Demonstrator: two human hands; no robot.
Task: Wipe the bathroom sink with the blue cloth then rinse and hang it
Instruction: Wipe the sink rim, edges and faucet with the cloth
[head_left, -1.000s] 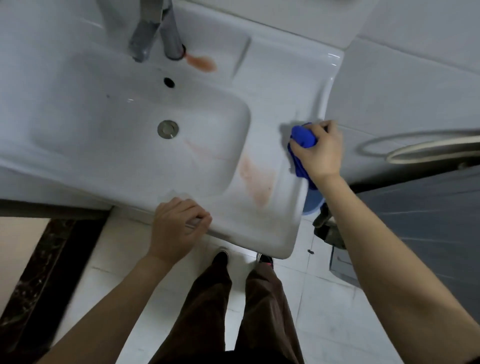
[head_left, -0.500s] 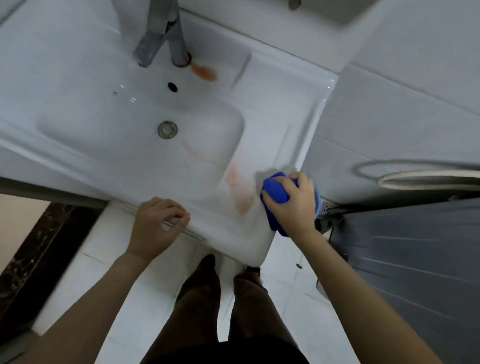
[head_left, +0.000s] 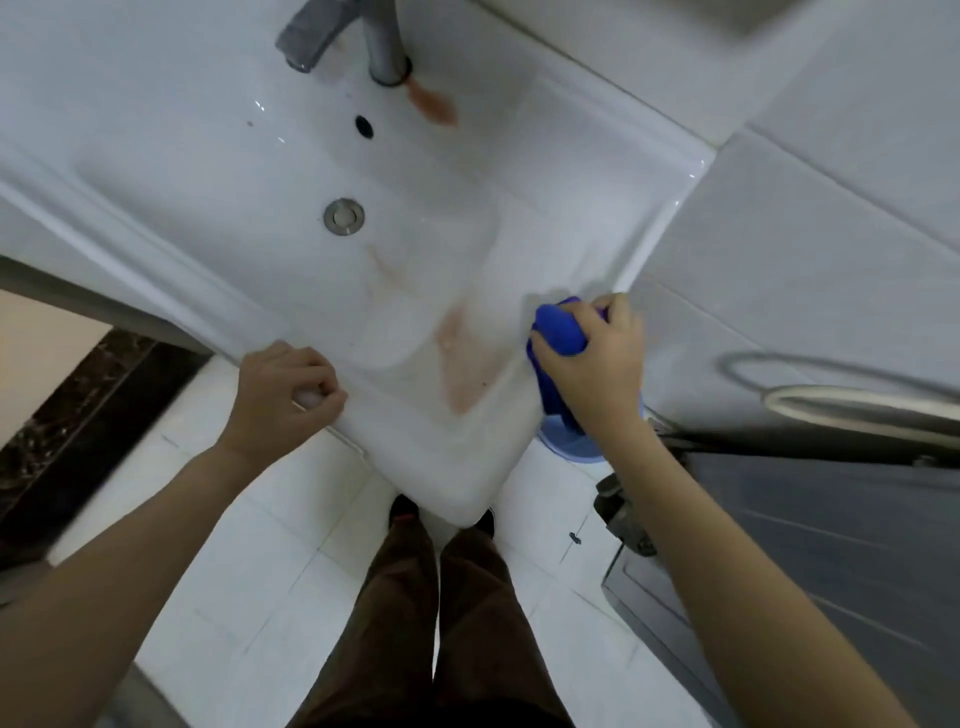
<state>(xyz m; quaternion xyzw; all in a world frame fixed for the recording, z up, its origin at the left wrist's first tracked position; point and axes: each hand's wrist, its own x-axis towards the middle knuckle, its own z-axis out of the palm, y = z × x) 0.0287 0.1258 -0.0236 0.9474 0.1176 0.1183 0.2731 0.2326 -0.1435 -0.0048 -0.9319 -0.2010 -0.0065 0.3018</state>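
White bathroom tiles cover the floor (head_left: 260, 597) and the wall (head_left: 831, 234) around a white sink (head_left: 156, 244) that fills the upper part of the view. Taking the drain plug (head_left: 343, 216) as the centre of the dial, the metal tap (head_left: 337, 36) stands at 12 o'clock and the small overflow hole (head_left: 364, 126) lies between the two. An orange-red smear (head_left: 434, 106) trails from the tap's base at 1 o'clock, and a paler pinkish stain (head_left: 460, 364) spreads over the flat surface beside the bowl at 5 o'clock. The blue cloth (head_left: 558, 325) is at 4 o'clock, bunched up on that surface near the sink's right edge, just beside the pinkish stain. The right hand (head_left: 597, 364) covers it, its grip clamped on the cloth with the fingers curled over the top. The left hand (head_left: 283, 389) rests on the sink's front edge at 7 o'clock, its grip drawn together into a loose fist with nothing in it. A pale blue tub (head_left: 571, 449) shows on the floor below the right wrist. Brown trousers (head_left: 405, 623) and dark shoes (head_left: 402, 506) stand at 6 o'clock under the sink's corner. A dark marbled strip (head_left: 78, 415) runs along the floor at 8 o'clock, and a pale ring (head_left: 857, 402) lies at 4 o'clock beyond the cloth.
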